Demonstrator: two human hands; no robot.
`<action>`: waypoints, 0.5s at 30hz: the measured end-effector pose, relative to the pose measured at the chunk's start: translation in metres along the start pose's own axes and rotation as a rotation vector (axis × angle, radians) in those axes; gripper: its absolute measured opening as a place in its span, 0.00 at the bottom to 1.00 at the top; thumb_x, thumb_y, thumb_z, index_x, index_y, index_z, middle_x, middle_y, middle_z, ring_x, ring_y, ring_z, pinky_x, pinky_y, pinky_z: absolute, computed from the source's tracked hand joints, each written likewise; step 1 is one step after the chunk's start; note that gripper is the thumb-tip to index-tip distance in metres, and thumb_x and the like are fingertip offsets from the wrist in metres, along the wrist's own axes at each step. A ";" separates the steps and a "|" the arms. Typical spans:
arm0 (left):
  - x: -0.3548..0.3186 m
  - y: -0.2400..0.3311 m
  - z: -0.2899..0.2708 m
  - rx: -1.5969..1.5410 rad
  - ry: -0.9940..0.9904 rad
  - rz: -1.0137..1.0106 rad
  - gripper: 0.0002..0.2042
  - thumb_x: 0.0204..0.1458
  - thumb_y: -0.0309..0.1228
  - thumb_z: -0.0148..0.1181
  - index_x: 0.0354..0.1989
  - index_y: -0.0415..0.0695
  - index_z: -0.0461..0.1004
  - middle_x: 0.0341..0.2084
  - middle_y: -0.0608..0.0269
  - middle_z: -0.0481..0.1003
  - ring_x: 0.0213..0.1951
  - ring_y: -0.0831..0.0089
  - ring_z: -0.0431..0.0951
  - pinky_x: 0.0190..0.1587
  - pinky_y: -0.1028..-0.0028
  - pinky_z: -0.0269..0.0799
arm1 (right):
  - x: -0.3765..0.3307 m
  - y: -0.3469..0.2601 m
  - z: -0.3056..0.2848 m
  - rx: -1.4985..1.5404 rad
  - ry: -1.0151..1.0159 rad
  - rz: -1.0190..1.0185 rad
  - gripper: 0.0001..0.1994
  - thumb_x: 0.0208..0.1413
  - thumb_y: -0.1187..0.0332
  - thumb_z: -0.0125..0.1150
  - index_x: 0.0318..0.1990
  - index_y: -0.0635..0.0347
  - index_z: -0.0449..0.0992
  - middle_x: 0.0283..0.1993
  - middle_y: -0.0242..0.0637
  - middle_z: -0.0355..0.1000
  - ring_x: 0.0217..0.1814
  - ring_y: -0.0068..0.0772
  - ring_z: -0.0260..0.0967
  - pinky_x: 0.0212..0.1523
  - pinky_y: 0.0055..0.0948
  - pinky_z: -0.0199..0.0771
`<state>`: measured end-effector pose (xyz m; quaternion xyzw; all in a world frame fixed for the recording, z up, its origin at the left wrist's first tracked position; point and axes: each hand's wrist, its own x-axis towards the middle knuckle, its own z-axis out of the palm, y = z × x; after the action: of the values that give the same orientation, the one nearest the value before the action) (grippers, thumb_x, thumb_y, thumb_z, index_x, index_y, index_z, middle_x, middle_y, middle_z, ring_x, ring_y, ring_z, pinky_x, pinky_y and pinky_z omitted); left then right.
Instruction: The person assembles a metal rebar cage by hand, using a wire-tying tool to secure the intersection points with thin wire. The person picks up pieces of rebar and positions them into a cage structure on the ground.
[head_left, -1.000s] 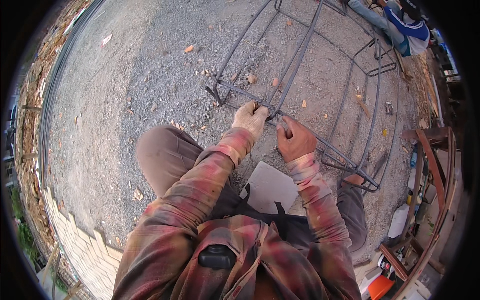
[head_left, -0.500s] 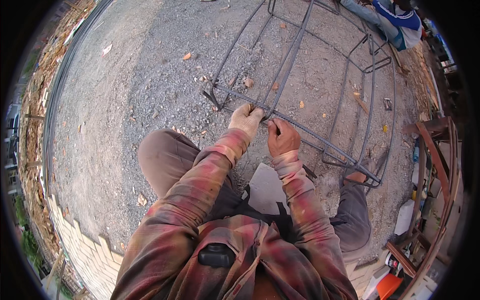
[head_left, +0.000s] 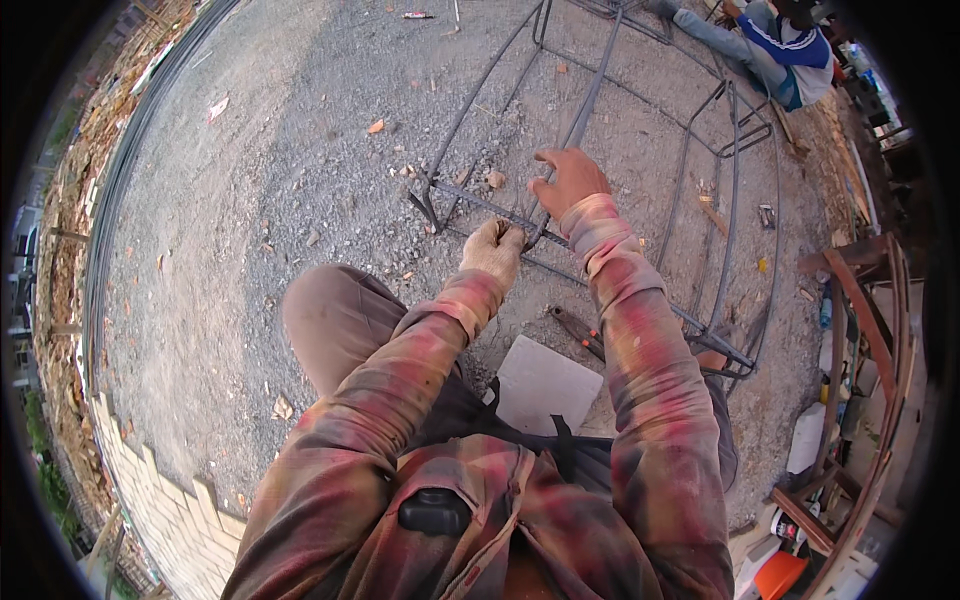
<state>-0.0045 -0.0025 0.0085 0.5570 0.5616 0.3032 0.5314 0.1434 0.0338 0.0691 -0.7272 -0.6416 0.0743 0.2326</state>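
- We crouch on the gravel ground over a rebar cage that lies on its side ahead of us; it is the thing in hand, stretching from just beyond our knees to the far edge of the yard.
- Our left hand, in a pale work glove, is clenched at a crossing where a long bar meets the nearest stirrup; whether it holds wire or a small tool we cannot tell, as the fist hides it.
- Our right hand is bare, its grip closed loosely over the same long bar just beyond that crossing, fingers curled on the steel.
- How far along, as we judge it: the cage already has its shape, with several long bars and stirrups standing in place, so the framing looks mostly done. The crossing under our hands appears to be the joint being worked; how many joints are left we cannot tell.
- Counted: two hands of ours, one glove, one cage. We make out about four stirrups and at least four long bars, though the far end is too small to count surely.
- One pair of pliers with reddish handles lies on the ground near a single pale flat slab beneath us.
- One other person sits at the far end of the cage.
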 end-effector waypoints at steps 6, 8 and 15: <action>-0.003 -0.003 0.002 -0.159 -0.008 0.010 0.11 0.50 0.34 0.52 0.31 0.36 0.71 0.19 0.70 0.67 0.25 0.81 0.62 0.29 0.77 0.62 | -0.051 0.020 -0.026 0.373 -0.077 0.127 0.11 0.40 0.62 0.65 0.29 0.59 0.78 0.31 0.42 0.74 0.35 0.40 0.71 0.38 0.32 0.69; -0.003 -0.003 0.003 -0.175 -0.016 -0.005 0.11 0.50 0.34 0.52 0.30 0.36 0.71 0.20 0.70 0.67 0.25 0.81 0.62 0.29 0.77 0.61 | -0.065 0.027 -0.016 0.391 -0.176 0.043 0.11 0.39 0.62 0.65 0.28 0.59 0.79 0.30 0.41 0.74 0.35 0.38 0.72 0.38 0.30 0.69; -0.007 -0.001 0.015 -0.135 -0.037 -0.004 0.12 0.48 0.34 0.50 0.28 0.36 0.70 0.18 0.56 0.69 0.24 0.74 0.67 0.32 0.71 0.65 | -0.078 0.037 0.001 0.171 0.055 -0.295 0.10 0.42 0.60 0.64 0.23 0.57 0.76 0.25 0.37 0.71 0.29 0.42 0.67 0.31 0.38 0.65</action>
<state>0.0081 -0.0135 0.0055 0.5242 0.5310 0.3291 0.5787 0.1639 -0.0436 0.0373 -0.6045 -0.7259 0.0738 0.3197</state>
